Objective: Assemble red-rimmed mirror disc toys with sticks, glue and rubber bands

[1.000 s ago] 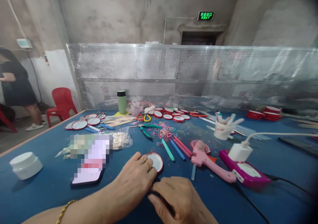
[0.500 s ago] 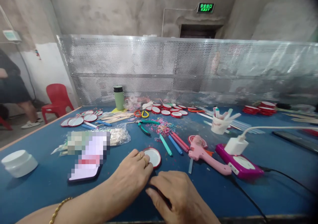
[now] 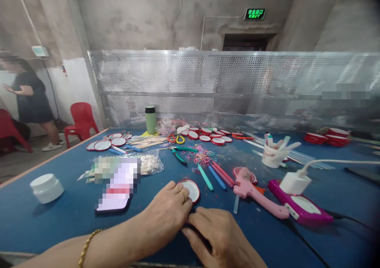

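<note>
Red-rimmed and white-faced, a round disc [image 3: 192,190] is lying at the frame's lower centre, partly covered by the bent left hand [image 3: 169,210]; the right hand [image 3: 219,233] is resting half-curled beside it. Hidden fingertips are leaving both grips impossible to tell. At lower right, a pink plastic glue gun [image 3: 261,201] is lying.

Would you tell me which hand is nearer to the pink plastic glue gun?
Right. The right hand lies left of the glue gun, on its near side; the left hand is farther left.
</note>
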### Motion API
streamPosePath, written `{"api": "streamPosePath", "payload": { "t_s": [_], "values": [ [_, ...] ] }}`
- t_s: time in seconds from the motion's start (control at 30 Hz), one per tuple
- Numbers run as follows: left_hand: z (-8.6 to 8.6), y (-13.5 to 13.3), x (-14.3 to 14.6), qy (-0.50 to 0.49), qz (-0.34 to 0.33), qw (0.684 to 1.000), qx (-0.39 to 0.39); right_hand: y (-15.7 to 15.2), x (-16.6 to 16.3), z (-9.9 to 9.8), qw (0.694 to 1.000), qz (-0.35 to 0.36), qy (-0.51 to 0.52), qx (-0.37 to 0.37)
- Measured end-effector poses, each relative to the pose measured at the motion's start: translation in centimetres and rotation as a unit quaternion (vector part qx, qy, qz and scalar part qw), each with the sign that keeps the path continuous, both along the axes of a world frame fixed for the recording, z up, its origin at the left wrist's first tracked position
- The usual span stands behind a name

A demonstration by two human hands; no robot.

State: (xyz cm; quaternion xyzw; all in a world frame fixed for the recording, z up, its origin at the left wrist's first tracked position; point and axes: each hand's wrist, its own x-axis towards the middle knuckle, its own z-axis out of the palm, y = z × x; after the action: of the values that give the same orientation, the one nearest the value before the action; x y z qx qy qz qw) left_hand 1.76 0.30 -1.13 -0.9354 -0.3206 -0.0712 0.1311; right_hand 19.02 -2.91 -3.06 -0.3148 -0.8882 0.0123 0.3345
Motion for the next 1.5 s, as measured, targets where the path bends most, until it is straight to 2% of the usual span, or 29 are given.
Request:
{"api": "streamPosePath", "payload": {
  "t_s": [0.23, 0.5, 0.8, 0.97, 1.17, 1.27, 1.37, 1.43, 1.5],
  "values": [
    [-1.0, 0.6, -0.2, -0.018, -0.013, 0.999, 0.039, -0.2, -0.1, -0.1, 1.0, -0.003, 0.0, 0.008],
    [-1.1, 0.7, 0.1, -0.026, -0.005, 0.999, 0.043, 0.0, 0.0, -0.1, 0.999, -0.006, -0.018, -0.026],
    [0.3, 0.0, 0.0, -0.017, 0.022, 0.999, -0.032, 0.0, 0.1, 0.0, 0.998, -0.012, -0.033, -0.06],
    [-0.3, 0.2, -0.2, -0.032, 0.019, 0.998, -0.043, -0.1, 0.0, 0.5, 0.994, 0.003, -0.022, -0.103],
    [-1.0, 0.4, -0.3, -0.068, 0.011, 0.997, -0.038, 0.1, 0.4, 1.2, 0.993, 0.006, -0.012, -0.117],
    [-0.9, 0.6, -0.9, -0.093, 0.001, 0.995, -0.027, 0.9, 1.5, 2.8, 0.996, -0.046, 0.011, -0.076],
    [0.0, 1.2, -2.1, -0.169, 0.0, 0.986, -0.012, 2.5, 2.5, 5.1, 0.987, -0.158, 0.026, -0.004],
    [0.7, 1.8, -3.0, -0.254, 0.019, 0.967, 0.008, 3.9, 2.7, 6.6, 0.976, -0.216, -0.005, 0.031],
    [1.3, 2.3, -3.8, -0.316, 0.038, 0.947, 0.04, 5.4, 2.2, 8.0, 0.964, -0.259, -0.064, 0.02]
  ]
}}
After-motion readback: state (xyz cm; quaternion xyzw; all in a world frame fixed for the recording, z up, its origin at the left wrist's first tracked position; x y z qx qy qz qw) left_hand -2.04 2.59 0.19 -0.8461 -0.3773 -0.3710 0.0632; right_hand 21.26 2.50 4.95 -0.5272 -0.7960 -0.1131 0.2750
